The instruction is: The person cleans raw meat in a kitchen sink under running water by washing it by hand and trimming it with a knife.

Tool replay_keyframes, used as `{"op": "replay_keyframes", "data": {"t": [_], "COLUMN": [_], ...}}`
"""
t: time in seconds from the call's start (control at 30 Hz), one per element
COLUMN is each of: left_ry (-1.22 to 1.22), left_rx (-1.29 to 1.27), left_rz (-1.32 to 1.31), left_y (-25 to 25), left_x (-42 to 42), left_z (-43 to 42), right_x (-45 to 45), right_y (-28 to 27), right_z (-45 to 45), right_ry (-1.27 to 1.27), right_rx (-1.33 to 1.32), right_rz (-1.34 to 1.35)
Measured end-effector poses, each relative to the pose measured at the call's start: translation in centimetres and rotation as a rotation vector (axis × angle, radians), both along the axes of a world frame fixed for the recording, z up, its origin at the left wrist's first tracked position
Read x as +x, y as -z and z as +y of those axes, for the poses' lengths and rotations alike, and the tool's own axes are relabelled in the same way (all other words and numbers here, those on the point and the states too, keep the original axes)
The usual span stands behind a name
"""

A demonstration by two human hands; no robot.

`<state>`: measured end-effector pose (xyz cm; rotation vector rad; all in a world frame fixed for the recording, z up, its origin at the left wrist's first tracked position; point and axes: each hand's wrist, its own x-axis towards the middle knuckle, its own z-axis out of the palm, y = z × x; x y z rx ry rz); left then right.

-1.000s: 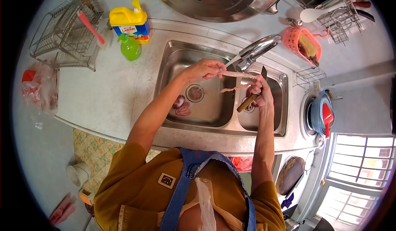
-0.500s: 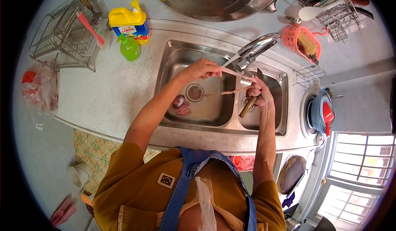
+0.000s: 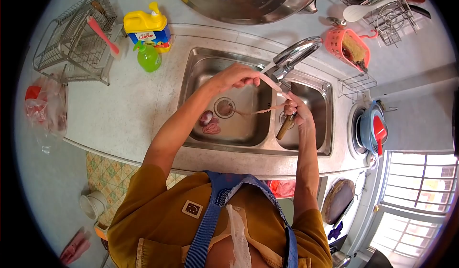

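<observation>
My left hand [image 3: 237,76] pinches one end of a long pale strip of meat [image 3: 272,82] over the divider of the double sink [image 3: 191,76]. The strip runs to my right hand [image 3: 299,110], whose fingers are wrapped round a knife with a wooden handle [image 3: 285,127]; the handle points down toward me, and the blade is mostly hidden. From the right hand a thin pinkish piece [image 3: 258,111] trails left over the large basin. Reddish meat pieces [image 3: 211,126] lie in that basin beside the drain [image 3: 224,107].
The faucet [image 3: 299,50] arches behind my hands. A green pump bottle [image 3: 148,58], a yellow detergent jug [image 3: 147,29] and a wire rack [image 3: 74,43] stand left. A large metal lid [image 3: 253,2] is behind; a pink basket [image 3: 346,48] and blue basin [image 3: 369,129] are right.
The strip between my hands now hangs at a steeper slant, and my left hand has risen slightly. My right hand has tilted, so the knife blade shows less.
</observation>
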<state>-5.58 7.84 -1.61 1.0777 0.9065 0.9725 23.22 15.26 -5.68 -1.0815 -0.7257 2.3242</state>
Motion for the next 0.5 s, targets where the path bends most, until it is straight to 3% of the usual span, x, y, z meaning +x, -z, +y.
{"op": "replay_keyframes", "data": {"t": [0.07, 0.13, 0.17, 0.23, 0.27, 0.33, 0.37, 0.4, 0.5], "left_ry": [-0.026, -0.119, -0.119, -0.046, -0.045, 0.082, 0.082, 0.141, 0.267], "left_rx": [0.018, 0.313, 0.313, 0.334, 0.332, 0.037, 0.036, -0.045, -0.123], "left_rz": [0.062, 0.376, 0.377, 0.495, 0.497, 0.198, 0.201, 0.217, 0.206], "left_y": [0.2, 0.7, 0.0, -1.3, -2.0, -3.0, -3.0, -2.9, -2.3], "left_x": [-0.1, -0.3, -0.3, -0.3, -0.1, 1.0, 1.6, 2.2, 3.0], "left_z": [0.8, 1.6, 1.6, 1.7, 1.6, 1.4, 1.5, 1.6, 2.2], "right_x": [0.0, 0.2, 0.1, -0.2, -0.7, -1.9, -2.7, -3.6, -5.3], "right_y": [0.4, 0.8, 0.9, 1.2, 1.0, 0.9, 1.7, 0.9, -1.3], "right_z": [-0.2, -0.3, -0.6, -1.0, -1.2, -2.0, -2.4, -2.9, -3.5], "right_ry": [-0.018, -0.049, -0.049, -0.158, -0.159, -0.195, -0.107, -0.106, -0.022], "right_rx": [0.001, 0.021, 0.022, 0.166, 0.165, 0.46, 0.65, 0.649, 0.461], "right_rz": [-0.004, -0.005, -0.004, -0.288, -0.286, -0.466, -0.456, -0.453, -0.033]}}
